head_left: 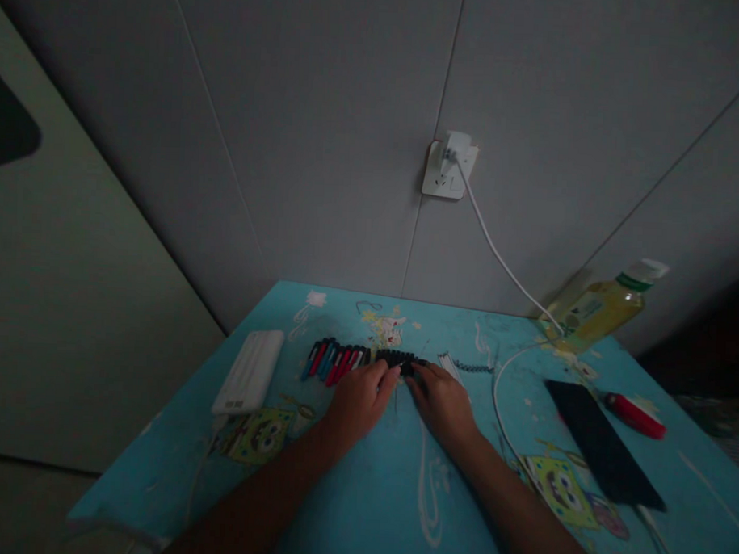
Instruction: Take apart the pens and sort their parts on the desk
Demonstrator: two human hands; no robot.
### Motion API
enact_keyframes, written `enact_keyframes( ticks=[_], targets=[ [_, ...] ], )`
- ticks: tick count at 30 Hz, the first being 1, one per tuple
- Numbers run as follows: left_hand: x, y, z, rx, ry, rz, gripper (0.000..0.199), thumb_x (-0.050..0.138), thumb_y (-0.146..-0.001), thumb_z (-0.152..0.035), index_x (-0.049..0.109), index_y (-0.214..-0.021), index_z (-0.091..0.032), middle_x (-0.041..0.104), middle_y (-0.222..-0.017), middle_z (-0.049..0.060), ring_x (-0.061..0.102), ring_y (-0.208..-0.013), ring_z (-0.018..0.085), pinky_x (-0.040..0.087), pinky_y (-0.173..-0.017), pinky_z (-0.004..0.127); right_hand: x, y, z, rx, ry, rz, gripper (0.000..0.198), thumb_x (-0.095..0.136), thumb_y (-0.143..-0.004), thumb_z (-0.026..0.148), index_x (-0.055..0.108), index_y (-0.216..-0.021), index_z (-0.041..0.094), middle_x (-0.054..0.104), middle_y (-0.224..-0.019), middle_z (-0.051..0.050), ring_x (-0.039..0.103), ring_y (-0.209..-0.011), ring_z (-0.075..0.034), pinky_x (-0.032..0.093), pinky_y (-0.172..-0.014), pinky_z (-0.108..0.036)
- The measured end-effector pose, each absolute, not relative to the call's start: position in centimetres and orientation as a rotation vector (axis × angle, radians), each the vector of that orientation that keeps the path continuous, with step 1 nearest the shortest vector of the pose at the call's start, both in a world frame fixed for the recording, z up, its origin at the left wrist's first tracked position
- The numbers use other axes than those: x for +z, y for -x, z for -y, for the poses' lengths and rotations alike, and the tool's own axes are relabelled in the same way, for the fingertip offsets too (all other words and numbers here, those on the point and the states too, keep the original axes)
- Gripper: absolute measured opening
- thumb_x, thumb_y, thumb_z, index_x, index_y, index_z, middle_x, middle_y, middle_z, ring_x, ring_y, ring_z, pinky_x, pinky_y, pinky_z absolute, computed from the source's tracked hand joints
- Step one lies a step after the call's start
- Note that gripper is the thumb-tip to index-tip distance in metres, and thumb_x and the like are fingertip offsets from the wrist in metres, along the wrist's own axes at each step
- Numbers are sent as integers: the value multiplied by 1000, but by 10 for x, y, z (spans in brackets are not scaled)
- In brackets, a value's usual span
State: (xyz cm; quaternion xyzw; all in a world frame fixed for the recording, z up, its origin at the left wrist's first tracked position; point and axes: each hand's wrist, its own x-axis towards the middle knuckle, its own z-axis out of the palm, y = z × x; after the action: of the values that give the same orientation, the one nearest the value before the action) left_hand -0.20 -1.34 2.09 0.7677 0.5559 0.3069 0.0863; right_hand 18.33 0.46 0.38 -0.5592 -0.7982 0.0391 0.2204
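Note:
My left hand [359,399] and my right hand [445,402] meet at the middle of the table, fingertips almost together. Between them is a small black piece [407,367], with my right thumb and fingers closed around it. The left thumb and forefinger are pinched, and what they hold is too small to make out. Just beyond the fingers lies a row of black pieces [394,356]. Left of my left hand, several red and blue pens [332,362] with dark ends lie side by side. White strips [449,364] and a dark coiled strand [475,368] lie beyond my right hand.
A white power bank [249,371] with a cable lies left on the blue table cover [392,480]. At right are a dark flat phone-like device [603,441], a red-handled object [635,415] and a bottle of yellow drink [604,308]. A white cable [497,253] hangs from the wall socket [449,168].

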Motion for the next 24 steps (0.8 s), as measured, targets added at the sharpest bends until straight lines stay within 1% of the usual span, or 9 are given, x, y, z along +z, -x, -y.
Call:
enact_keyframes(
  ticks=[3, 7, 9, 11, 13, 15, 17, 20, 24],
  targets=[
    [21, 2, 13, 899, -2304, -1666, 38, 30, -103, -38, 52, -78, -21, 63, -70, 1, 62, -68, 16, 35, -62, 26, 6, -185, -5, 97, 1577, 2198, 25, 53, -95, 32, 65, -115, 23, 70, -109, -8, 66, -98, -22, 49, -84, -31],
    [20, 0, 13, 854, -2320, -1672, 37, 29, -104, -37, 53, -81, -22, 65, -72, 2, 64, -70, 17, 36, -62, 26, 6, -183, -6, 68, 1665, 2156, 20, 52, -95, 32, 68, -103, 23, 71, -96, -7, 67, -86, -21, 47, -72, -28],
    [21, 0, 14, 830, -2315, -1676, 35, 29, -104, -38, 54, -85, -22, 66, -73, 2, 65, -71, 17, 37, -61, 26, 7, -184, -7, 73, 1691, 2126, 21, 51, -95, 32, 69, -98, 22, 71, -91, -6, 67, -80, -21, 46, -68, -29],
    [21, 0, 14, 834, -2289, -1669, 32, 29, -104, -37, 55, -93, -22, 67, -75, 2, 66, -72, 17, 38, -61, 25, 8, -186, -8, 111, 1668, 2076, 23, 49, -95, 32, 69, -98, 22, 71, -91, -6, 67, -79, -21, 45, -68, -29],
    [23, 1, 14, 863, -2261, -1645, 29, 28, -104, -36, 55, -103, -23, 68, -77, 1, 66, -73, 17, 39, -63, 25, 11, -191, -9, 184, 1607, 1991, 24, 49, -95, 33, 69, -103, 22, 72, -95, -6, 67, -79, -21, 46, -71, -30],
    [23, 1, 14, 896, -2243, -1619, 28, 28, -104, -34, 55, -108, -24, 68, -79, 1, 66, -74, 17, 40, -64, 25, 16, -198, -9, 305, 1536, 1880, 25, 51, -95, 36, 69, -106, 22, 72, -96, -6, 66, -75, -20, 47, -70, -31],
    [22, 2, 13, 924, -2240, -1585, 28, 29, -104, -33, 56, -108, -24, 68, -83, 1, 66, -76, 16, 41, -66, 24, 21, -203, -7, 475, 1453, 1760, 28, 52, -94, 40, 68, -107, 21, 72, -93, -5, 64, -70, -19, 47, -67, -30],
    [19, 1, 12, 956, -2265, -1530, 26, 31, -103, -30, 57, -106, -24, 68, -91, 2, 65, -84, 16, 43, -72, 25, 26, -208, -1, 736, 1307, 1608, 30, 55, -93, 43, 66, -109, 20, 71, -87, -4, 64, -69, -18, 49, -65, -29],
    [19, 1, 12, 966, -2291, -1547, 26, 33, -103, -31, 58, -103, -23, 65, -95, 3, 63, -88, 16, 44, -77, 25, 28, -209, 5, 828, 1234, 1524, 32, 60, -90, 43, 65, -111, 20, 68, -82, -3, 63, -70, -17, 50, -66, -29]
  ],
)
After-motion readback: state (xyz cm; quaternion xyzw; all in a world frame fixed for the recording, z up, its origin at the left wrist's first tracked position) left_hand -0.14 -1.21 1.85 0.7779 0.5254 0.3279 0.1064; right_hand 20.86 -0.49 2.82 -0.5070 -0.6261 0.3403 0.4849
